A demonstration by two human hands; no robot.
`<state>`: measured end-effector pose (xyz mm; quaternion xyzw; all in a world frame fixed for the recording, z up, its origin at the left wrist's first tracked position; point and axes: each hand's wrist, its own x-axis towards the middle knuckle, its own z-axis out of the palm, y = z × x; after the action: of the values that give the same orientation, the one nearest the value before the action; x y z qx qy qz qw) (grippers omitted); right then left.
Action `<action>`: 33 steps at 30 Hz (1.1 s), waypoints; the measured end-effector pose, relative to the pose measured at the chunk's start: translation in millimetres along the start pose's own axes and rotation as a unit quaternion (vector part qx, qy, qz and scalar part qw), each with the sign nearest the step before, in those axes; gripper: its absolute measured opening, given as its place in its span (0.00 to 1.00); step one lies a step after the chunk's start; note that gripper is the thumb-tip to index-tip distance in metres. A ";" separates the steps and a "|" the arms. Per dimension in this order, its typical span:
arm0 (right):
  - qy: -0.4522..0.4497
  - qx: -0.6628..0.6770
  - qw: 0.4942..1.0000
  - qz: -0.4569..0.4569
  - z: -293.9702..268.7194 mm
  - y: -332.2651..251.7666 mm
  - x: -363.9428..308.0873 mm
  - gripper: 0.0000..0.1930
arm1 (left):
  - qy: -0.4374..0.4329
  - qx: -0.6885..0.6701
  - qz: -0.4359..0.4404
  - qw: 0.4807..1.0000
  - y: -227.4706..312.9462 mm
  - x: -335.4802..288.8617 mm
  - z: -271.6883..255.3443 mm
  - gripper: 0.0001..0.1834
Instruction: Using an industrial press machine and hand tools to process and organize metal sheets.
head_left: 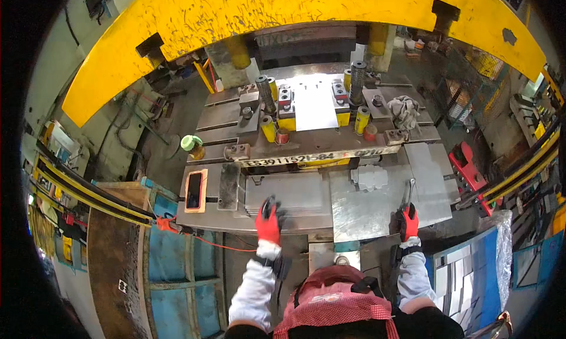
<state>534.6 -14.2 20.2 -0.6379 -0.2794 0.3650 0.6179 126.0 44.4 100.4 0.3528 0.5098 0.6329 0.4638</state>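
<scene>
My left hand (269, 222), in a red glove with black fingers, hovers at the near edge of a stack of flat metal sheets (286, 188). Its fingers look loosely apart and slightly blurred; I see nothing in them. My right hand (408, 223), gloved alike, is closed around a slim silver tool (411, 188) with a rounded end, possibly a wrench. Beneath that tool lie large bare metal sheets (359, 212), with a smaller cut-out metal piece (370, 177) on them. Farther back, a bright flat sheet (315, 106) rests on the die between its guide posts.
A yellow press beam (295, 5) arches overhead. At the table's left are a phone (194, 190) and a green-capped bottle (191, 145). A grey rag (404, 110) lies back right. Blue-framed racks (171, 256) stand lower left; a red metal piece (470, 174) is at right.
</scene>
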 end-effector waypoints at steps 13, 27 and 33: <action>0.031 -0.028 0.998 -0.041 -24.0 70.2 32.2 0.27 | -0.079 0.742 0.074 0.662 -68.0 -9.4 -143.2 0.32; 0.055 -0.063 0.996 -0.042 -24.2 74.7 34.8 0.29 | -0.102 0.741 0.039 0.662 -67.5 -1.8 -145.1 0.31; 0.037 -0.040 0.997 -0.057 -17.0 57.8 22.4 0.29 | -0.116 0.727 0.001 0.677 -67.1 -0.2 -146.9 0.30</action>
<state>555.9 -10.7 -40.3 -0.6584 -0.3066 0.2934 0.6216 6.3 0.9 1.2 0.6498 0.7511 0.0177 0.1158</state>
